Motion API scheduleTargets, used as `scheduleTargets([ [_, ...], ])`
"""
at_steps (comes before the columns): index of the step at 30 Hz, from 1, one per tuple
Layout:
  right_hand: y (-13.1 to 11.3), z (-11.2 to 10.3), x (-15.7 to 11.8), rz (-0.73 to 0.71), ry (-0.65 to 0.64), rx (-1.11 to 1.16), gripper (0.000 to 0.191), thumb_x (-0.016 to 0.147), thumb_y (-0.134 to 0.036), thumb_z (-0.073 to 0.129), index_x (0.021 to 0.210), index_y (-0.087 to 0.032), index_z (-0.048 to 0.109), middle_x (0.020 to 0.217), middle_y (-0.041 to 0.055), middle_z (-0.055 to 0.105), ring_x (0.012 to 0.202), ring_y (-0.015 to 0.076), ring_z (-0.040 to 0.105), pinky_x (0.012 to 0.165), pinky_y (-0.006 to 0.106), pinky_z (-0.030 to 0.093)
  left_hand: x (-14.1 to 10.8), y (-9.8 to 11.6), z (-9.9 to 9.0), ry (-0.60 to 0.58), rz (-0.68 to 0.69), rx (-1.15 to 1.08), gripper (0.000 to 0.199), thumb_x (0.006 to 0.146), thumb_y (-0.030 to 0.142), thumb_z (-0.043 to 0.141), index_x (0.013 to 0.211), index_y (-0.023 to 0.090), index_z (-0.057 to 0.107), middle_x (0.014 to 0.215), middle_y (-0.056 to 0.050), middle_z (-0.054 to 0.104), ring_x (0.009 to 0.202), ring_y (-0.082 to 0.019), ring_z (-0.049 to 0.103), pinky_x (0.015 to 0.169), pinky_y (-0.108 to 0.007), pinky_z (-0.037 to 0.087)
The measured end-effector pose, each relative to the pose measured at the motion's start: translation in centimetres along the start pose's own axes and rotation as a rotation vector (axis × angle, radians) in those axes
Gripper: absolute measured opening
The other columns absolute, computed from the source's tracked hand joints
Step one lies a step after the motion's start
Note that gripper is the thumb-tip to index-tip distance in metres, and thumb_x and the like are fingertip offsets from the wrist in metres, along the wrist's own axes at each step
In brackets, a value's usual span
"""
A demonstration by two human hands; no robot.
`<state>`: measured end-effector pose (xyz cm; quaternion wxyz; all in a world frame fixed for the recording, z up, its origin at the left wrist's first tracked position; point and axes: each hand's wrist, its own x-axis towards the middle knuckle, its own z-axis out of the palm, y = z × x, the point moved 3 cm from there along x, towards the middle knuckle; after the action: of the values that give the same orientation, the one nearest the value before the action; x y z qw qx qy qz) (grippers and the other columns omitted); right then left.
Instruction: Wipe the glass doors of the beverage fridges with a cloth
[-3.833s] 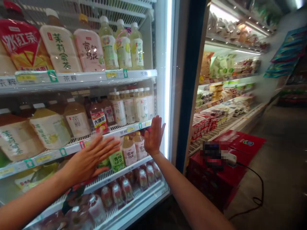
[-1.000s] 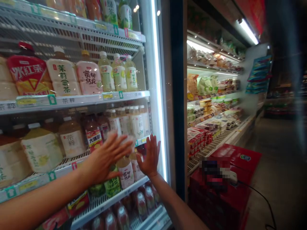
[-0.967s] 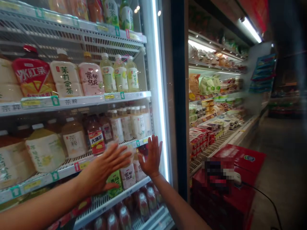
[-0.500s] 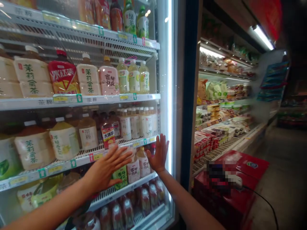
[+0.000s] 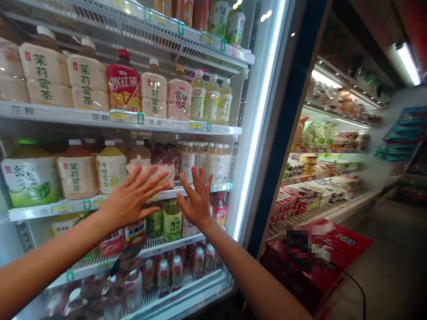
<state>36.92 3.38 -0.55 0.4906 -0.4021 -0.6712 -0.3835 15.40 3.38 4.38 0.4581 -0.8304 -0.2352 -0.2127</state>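
My left hand [image 5: 131,195] is raised with its fingers spread, holding nothing, in front of the glass of a drinks cooler. To its right, my right hand [image 5: 196,200] is also up with fingers apart and nothing in it. Whether either palm touches the glass I cannot tell. Behind the glass, shelves [image 5: 167,123] carry bottled drinks, among them a red-labelled bottle [image 5: 123,86], a pink-labelled bottle [image 5: 179,98] and a large green-capped bottle [image 5: 31,178]. A green-labelled bottle [image 5: 172,224] shows on the lower shelf between my hands.
A lit strip [image 5: 258,120] and a dark blue frame [image 5: 290,106] edge the cooler. Right of it are open chilled shelves [image 5: 320,178] with packaged food. A red box [image 5: 336,240] stands low at the right, with a blurred item and a black cable on it.
The view has shifted and tilted, so the shelves sit further right. My right hand has moved left in view, and my left hand is slightly higher and further left. Both remain spread.
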Motion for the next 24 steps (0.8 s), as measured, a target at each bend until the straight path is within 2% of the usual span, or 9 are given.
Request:
scheduleTargets([
  [3, -3.6, 2.0, 2.5, 0.010, 0.024, -0.006, 0.077, 0.100, -0.027, 0.050, 0.165, -0.039, 0.009, 0.174, 0.0003, 0.011, 0.161, 0.0285, 0.011, 0.128, 0.066, 0.010, -1.0, -3.4, -1.6, 0.044, -0.219, 0.017, 0.085, 0.097, 0.061, 0.048, 0.165, 0.031, 0.007, 0.174, -0.003, 0.008, 0.161, -0.031, -0.004, 0.130, -0.059, -0.001],
  [6, -5.2, 3.5, 3.2, 0.076, 0.089, -0.033, 0.079, 0.099, -0.026, 0.049, 0.165, -0.037, 0.007, 0.173, 0.0016, 0.018, 0.161, 0.0282, 0.011, 0.127, 0.067, 0.009, -5.6, -1.5, -0.5, 0.036, -0.309, 0.025, 0.091, 0.094, 0.065, 0.050, 0.165, 0.029, 0.005, 0.174, -0.004, 0.007, 0.160, -0.032, -0.007, 0.130, -0.059, -0.004],
  [8, -5.5, 3.9, 3.1, 0.084, 0.099, -0.035, 0.082, 0.098, -0.025, 0.050, 0.165, -0.038, 0.006, 0.173, 0.0006, 0.019, 0.161, 0.0289, 0.011, 0.127, 0.068, 0.009, -9.0, 0.4, 0.7, 0.015, -0.249, 0.031, 0.092, 0.093, 0.067, 0.051, 0.165, 0.030, 0.008, 0.173, -0.002, 0.009, 0.161, -0.029, -0.005, 0.131, -0.053, -0.007],
  [10, -5.4, 4.0, 2.9, 0.078, 0.097, -0.019, 0.083, 0.097, -0.025, 0.050, 0.165, -0.040, 0.005, 0.173, -0.0012, 0.017, 0.161, 0.0295, 0.013, 0.127, 0.068, 0.009, -10.8, 0.4, 0.8, -0.008, -0.210, 0.049, 0.089, 0.093, 0.066, 0.050, 0.165, 0.031, 0.011, 0.173, 0.000, 0.011, 0.161, -0.027, -0.003, 0.132, -0.050, -0.007],
  [12, -5.2, 3.8, 2.8, 0.079, 0.100, 0.002, 0.084, 0.097, -0.023, 0.050, 0.164, -0.042, 0.004, 0.174, -0.0036, 0.014, 0.160, 0.0297, 0.014, 0.128, 0.067, 0.008, -10.4, -2.0, -0.5, -0.004, -0.279, 0.071, 0.085, 0.095, 0.067, 0.045, 0.165, 0.030, 0.013, 0.173, -0.001, 0.009, 0.161, -0.029, -0.003, 0.131, -0.052, -0.007],
  [14, -5.1, 3.7, 2.8, 0.081, 0.104, 0.012, 0.084, 0.097, -0.022, 0.049, 0.164, -0.043, 0.004, 0.174, -0.0053, 0.012, 0.160, 0.0299, 0.014, 0.128, 0.067, 0.009, -9.1, -5.0, -2.0, 0.012, -0.447, 0.092, 0.082, 0.097, 0.070, 0.036, 0.165, 0.028, 0.014, 0.174, 0.002, 0.004, 0.160, -0.034, -0.005, 0.131, -0.055, -0.007],
  [16, -5.2, 3.6, 2.9, 0.078, 0.111, 0.005, 0.082, 0.097, -0.022, 0.049, 0.164, -0.043, 0.006, 0.174, -0.0050, 0.013, 0.160, 0.0301, 0.015, 0.127, 0.068, 0.011, -8.6, -6.1, -2.5, 0.021, -0.544, 0.086, 0.082, 0.098, 0.071, 0.032, 0.165, 0.027, 0.013, 0.174, 0.004, -0.002, 0.159, -0.038, -0.006, 0.130, -0.055, -0.007],
  [21, -5.4, 3.7, 3.0, 0.074, 0.136, -0.048, 0.073, 0.097, -0.024, 0.048, 0.164, -0.038, 0.020, 0.170, 0.0007, 0.029, 0.159, 0.0298, 0.020, 0.127, 0.067, 0.015, -12.6, 0.1, 0.9, 0.085, -0.482, -0.043, 0.086, 0.096, 0.067, 0.044, 0.165, 0.030, 0.009, 0.174, -0.002, 0.000, 0.160, -0.032, -0.008, 0.129, -0.059, -0.009],
  [24, -5.3, 3.7, 3.0, 0.080, 0.138, -0.077, 0.066, 0.096, -0.025, 0.049, 0.160, -0.034, 0.035, 0.167, 0.0027, 0.036, 0.159, 0.0296, 0.020, 0.128, 0.065, 0.015, -12.4, 0.8, 0.9, 0.099, -0.496, -0.120, 0.079, 0.097, 0.063, 0.045, 0.164, 0.036, 0.013, 0.173, 0.002, 0.008, 0.161, -0.031, -0.003, 0.129, -0.059, -0.007],
])
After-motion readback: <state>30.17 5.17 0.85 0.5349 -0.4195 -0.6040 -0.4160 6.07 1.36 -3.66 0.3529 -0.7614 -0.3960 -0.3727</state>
